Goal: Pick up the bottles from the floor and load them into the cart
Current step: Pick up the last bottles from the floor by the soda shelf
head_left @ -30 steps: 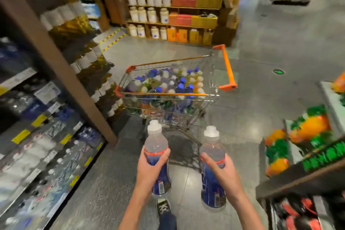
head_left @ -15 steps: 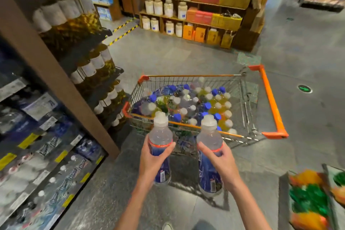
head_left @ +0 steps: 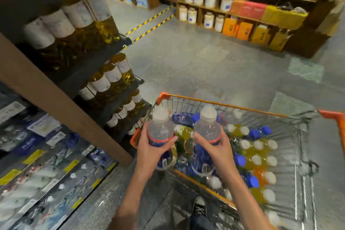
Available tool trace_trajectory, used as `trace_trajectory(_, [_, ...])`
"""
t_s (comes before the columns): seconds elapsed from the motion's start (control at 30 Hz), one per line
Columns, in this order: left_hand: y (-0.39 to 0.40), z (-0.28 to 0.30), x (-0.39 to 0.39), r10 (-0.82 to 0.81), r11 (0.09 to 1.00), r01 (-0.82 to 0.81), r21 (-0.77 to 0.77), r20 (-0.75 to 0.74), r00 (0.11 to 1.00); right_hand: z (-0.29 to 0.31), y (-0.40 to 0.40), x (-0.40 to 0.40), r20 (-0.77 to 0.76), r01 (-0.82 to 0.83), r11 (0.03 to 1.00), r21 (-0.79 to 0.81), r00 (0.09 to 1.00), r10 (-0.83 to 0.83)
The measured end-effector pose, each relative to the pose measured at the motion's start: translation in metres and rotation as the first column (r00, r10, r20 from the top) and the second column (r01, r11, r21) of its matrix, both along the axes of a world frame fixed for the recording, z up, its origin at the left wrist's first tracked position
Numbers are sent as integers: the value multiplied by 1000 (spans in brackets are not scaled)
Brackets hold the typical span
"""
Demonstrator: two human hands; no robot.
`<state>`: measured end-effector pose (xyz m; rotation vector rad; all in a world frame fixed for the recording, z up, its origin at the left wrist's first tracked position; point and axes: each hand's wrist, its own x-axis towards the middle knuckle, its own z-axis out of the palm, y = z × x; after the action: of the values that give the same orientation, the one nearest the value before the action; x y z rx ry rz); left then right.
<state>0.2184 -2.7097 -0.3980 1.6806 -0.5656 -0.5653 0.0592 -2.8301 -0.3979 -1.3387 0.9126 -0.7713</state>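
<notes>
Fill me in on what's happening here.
A person in a shop aisle is loading drinks into an orange-rimmed wire cart. The left hand grips one clear bottle with a white cap, the right hand grips a matching second bottle. Both are upright, held at the cart's near corner, not yet released. The cart already holds many white-capped and blue-capped bottles.

The cart (head_left: 240, 107) has an orange rim over silver wire. The two held bottles (head_left: 161, 132) are clear with white caps, orange bands and blue labels. Inside the cart, yellow bottles (head_left: 257, 152) wear white caps beside blue caps (head_left: 258, 132). Yellow-and-black striped tape (head_left: 149, 24) crosses the grey floor (head_left: 205, 65).
</notes>
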Motion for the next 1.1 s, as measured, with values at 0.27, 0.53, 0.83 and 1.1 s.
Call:
trace_trajectory(0.27, [-97,5,119,-55,998,39,48,424,904,-13,-113,115,-128,-62,979,-196,991,37])
trace_trajectory(0.53, [-170,-68,194,-533,806,299,512,407,742,-88,-174,194,-166,186,968,171,973,-158])
trace_trajectory(0.83, [-189,-142,204,-878,444,505,740,245,412,-157,-180,227,-381,92,955,283,924,24])
trace_trajectory(1.1, [-175,-171,205,-813,429,576,696,19,582,-160,-216,200,-700,-234,959,158,659,276])
